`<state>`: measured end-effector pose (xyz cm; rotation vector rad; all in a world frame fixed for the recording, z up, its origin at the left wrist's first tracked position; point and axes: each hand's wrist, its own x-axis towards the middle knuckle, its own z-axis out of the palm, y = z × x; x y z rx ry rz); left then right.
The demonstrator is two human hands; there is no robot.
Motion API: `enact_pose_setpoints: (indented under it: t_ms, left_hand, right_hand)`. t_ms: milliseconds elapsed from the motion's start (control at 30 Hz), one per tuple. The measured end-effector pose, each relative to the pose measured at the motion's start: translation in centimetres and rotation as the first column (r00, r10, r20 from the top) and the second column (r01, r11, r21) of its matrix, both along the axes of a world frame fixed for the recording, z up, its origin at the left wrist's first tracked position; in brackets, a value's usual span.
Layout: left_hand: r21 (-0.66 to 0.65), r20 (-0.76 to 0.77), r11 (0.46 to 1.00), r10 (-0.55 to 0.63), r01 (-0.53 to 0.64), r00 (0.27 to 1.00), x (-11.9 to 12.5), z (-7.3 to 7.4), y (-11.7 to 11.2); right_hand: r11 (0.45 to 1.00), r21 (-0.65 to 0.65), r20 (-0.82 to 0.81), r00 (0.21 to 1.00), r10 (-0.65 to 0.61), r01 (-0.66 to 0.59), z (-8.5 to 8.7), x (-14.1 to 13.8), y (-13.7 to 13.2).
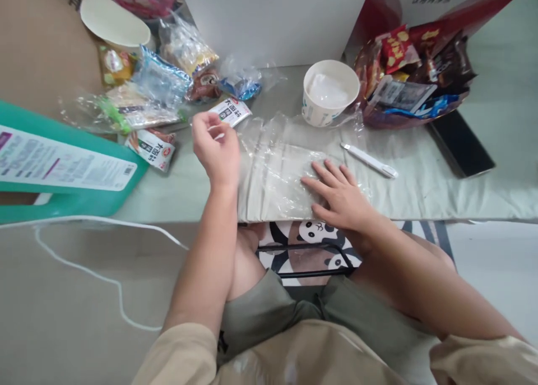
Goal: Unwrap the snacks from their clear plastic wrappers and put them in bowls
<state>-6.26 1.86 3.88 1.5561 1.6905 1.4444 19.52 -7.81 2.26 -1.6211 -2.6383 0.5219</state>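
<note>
Two hands: both bare, at a clear plastic bag (277, 166).
Right fingers (325, 169): spread wide and flat, pressing on the bag's near right part, holding nothing.
Right hand (342, 200): palm down at the bag's near edge.
Left fingers (204, 121): bunched narrow, thumb against fingertips; I cannot tell whether they pinch anything.
Left hand (215, 149): raised over the bag's left edge.
Bag: flat on the table (420, 189), at its near edge.
Small packet (231, 111): just beyond the bag's far left corner.
Paper cup (330, 99): upright at the bag's far edge.
White tool (370, 161): just right of the bag.
Green box (63, 166): well left of the bag.
</note>
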Motion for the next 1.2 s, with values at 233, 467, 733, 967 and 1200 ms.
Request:
enact_pose_setpoints:
  t_ms: [233,467,733,967,1200]
  left_hand:
    - [-0.458,-0.475,0.576,-0.802,0.677,0.362,3.5,2.0,-8.5]
    - [-0.562,-0.239,0.569,-0.806,0.600,0.541,-0.1,2.0,-6.8]
    - [-0.442,0.284,0.576,-0.638,0.688,0.716,-1.6,4.2,-6.3]
    - [-0.496,-0.025,0.572,-0.761,0.653,0.648,-2.5,4.0,-6.6]
    - [-0.354,0.194,0.652,-0.651,0.671,0.734,-1.1,2.7,-6.4]
  right_hand:
    - [0.998,0.013,-0.305,0.951,-0.052,0.058,0.0,1.2,0.2]
    - [0.979,0.062,-0.487,0.850,0.200,-0.195,0.7,4.8,0.7]
    - [0.980,0.088,-0.486,0.851,0.201,-0.181,0.4,3.6,-0.5]
    - [0.885,-0.089,-0.893,0.357,-0.274,0.458,1.8,3.2,-0.1]
    - [0.735,-0.325,-0.902,0.040,-0.431,0.596,1.5,3.5,0.8]
